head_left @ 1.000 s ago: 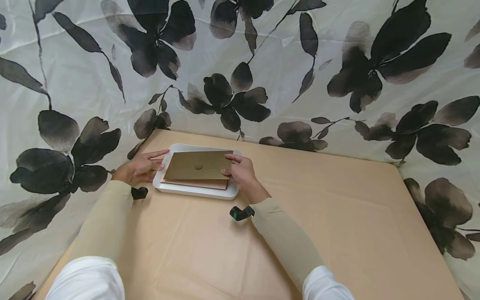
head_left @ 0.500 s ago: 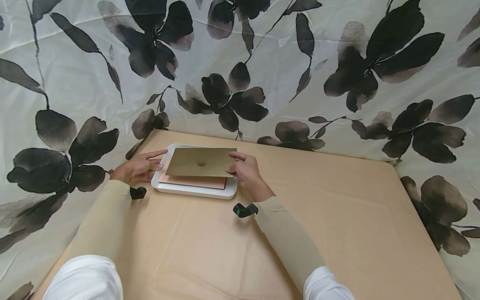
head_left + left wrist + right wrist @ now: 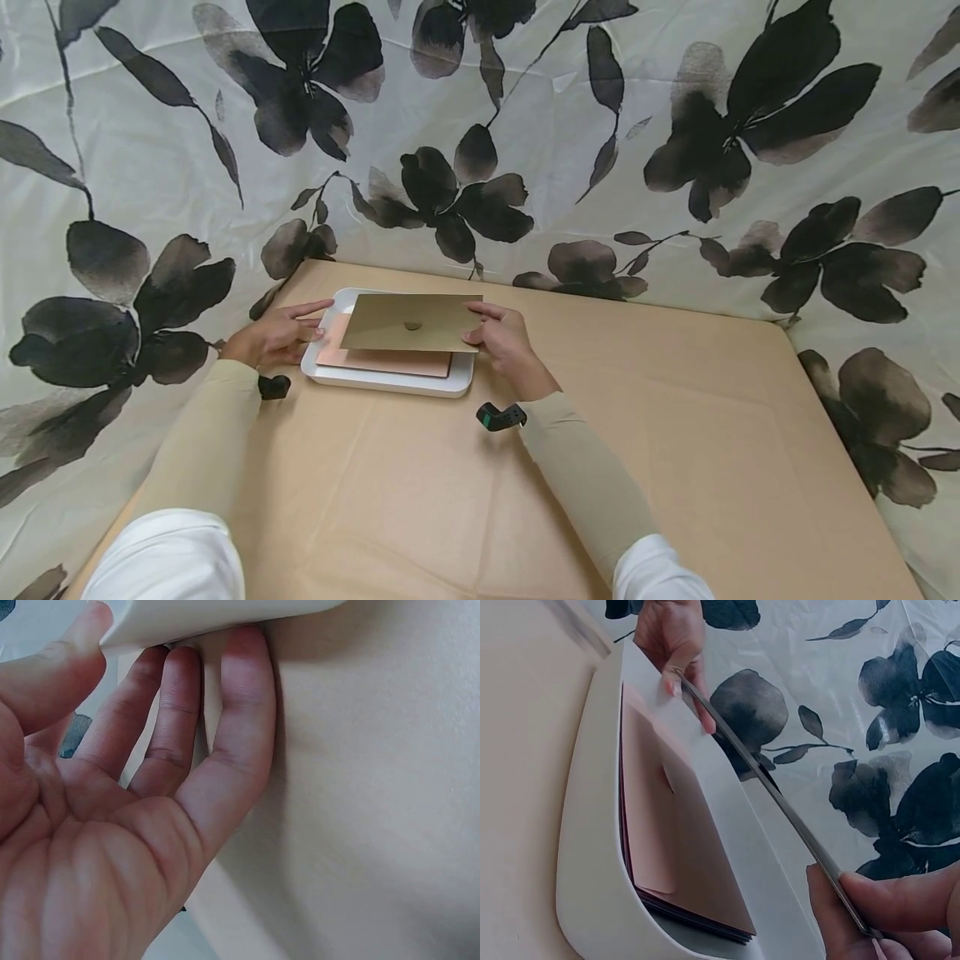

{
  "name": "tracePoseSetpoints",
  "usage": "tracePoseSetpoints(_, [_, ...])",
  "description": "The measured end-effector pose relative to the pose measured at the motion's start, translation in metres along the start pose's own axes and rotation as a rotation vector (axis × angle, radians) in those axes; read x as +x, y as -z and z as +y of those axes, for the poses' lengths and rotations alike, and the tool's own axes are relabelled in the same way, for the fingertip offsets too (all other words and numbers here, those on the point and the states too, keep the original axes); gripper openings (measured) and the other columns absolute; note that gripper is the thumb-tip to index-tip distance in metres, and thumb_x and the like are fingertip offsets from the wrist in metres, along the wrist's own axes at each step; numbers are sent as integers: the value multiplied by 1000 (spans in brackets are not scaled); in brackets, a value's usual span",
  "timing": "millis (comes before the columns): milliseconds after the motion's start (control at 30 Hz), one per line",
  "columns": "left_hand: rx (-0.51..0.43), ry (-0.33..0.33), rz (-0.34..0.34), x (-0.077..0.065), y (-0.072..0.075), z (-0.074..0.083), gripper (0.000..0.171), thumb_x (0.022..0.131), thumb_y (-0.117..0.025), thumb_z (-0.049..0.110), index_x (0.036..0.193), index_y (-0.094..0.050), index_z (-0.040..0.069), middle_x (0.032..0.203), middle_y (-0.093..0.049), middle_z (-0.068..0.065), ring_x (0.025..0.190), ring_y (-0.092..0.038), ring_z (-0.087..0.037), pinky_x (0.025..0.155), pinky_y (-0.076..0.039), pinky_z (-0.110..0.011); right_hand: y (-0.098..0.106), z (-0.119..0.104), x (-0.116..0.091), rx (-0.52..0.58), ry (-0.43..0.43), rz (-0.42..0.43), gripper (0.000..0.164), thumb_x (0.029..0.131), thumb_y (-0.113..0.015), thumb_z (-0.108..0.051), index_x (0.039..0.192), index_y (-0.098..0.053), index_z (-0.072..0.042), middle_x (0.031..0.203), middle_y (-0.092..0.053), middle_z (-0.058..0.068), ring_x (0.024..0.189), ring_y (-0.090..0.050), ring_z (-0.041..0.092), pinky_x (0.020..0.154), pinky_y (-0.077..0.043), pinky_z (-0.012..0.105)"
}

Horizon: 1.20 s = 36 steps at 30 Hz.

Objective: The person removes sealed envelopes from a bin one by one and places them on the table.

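Observation:
My left hand (image 3: 272, 335) holds the left end of a white tray (image 3: 384, 384), thumb at the rim. In the left wrist view its other fingers (image 3: 244, 697) reach against the underside. My right hand (image 3: 512, 343) pinches an olive-gold envelope (image 3: 390, 321) by its right edge, thumb on the near face. A small rounded tab marks the envelope's middle. It hangs tilted above the tray, partly covering a pink envelope (image 3: 384, 362) inside. The right wrist view shows the held envelope edge-on, with a stack of several pink and dark envelopes (image 3: 646, 817) lying in the tray.
The tray stands near the far left corner of a table (image 3: 637, 433) with a tan cover. Behind and beside the table hangs a white curtain (image 3: 570, 150) with dark flowers. Small black devices hang at both wrists, one at the right wrist (image 3: 501, 417).
My right hand has lifted the gold envelope and drawn it to the right, uncovering more of the pink one below. My left hand stays at the tray.

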<state>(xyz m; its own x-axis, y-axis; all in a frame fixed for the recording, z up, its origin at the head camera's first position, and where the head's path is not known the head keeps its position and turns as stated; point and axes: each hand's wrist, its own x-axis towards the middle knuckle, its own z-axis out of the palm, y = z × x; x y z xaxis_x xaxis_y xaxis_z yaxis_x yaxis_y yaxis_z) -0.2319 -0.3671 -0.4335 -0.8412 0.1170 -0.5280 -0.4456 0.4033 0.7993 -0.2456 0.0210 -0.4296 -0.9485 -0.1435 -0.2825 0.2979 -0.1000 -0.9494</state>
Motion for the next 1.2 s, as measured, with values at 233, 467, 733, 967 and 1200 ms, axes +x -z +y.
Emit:
tracePoseSetpoints(233, [-13,0,-9,3,0,-1,80,106,-57,10,167,-13,36,175,-9,-17,146,-40,-39,93,-59,-40,7,-1,1,-1,-1,-5,63,84,-65,22,140,-66,-8,153,-50,16,93,-68,17,69,-58,19])
tracePoseSetpoints(467, [-24,-5,-18,5,2,-1,80,105,-59,12,167,-15,36,175,-9,-16,144,-43,-37,90,-59,-38,16,-5,2,-2,-10,8,63,84,-66,21,139,-67,-9,159,-47,14,94,-68,17,69,-58,18])
tracePoseSetpoints(733, [-14,-33,-28,5,2,-1,81,105,-58,11,168,-12,33,175,-10,-16,136,-49,-29,92,-58,-39,25,-9,2,0,4,2,67,82,-65,25,141,-65,-6,160,-48,16,115,-63,23,71,-57,17])
tracePoseSetpoints(967, [-9,-21,-29,4,2,-1,80,106,-57,12,167,-11,34,175,-8,-14,132,-51,-27,92,-58,-38,35,-11,4,2,-12,-2,67,84,-63,24,143,-64,-9,159,-47,14,114,-65,22,67,-57,17])
tracePoseSetpoints(1200, [24,-7,-14,7,4,-2,77,107,-56,14,167,-12,35,175,-8,-13,131,-52,-27,91,-57,-37,46,-11,5,13,-16,-8,68,86,-62,24,145,-62,-8,165,-39,15,92,-68,12,66,-57,16])
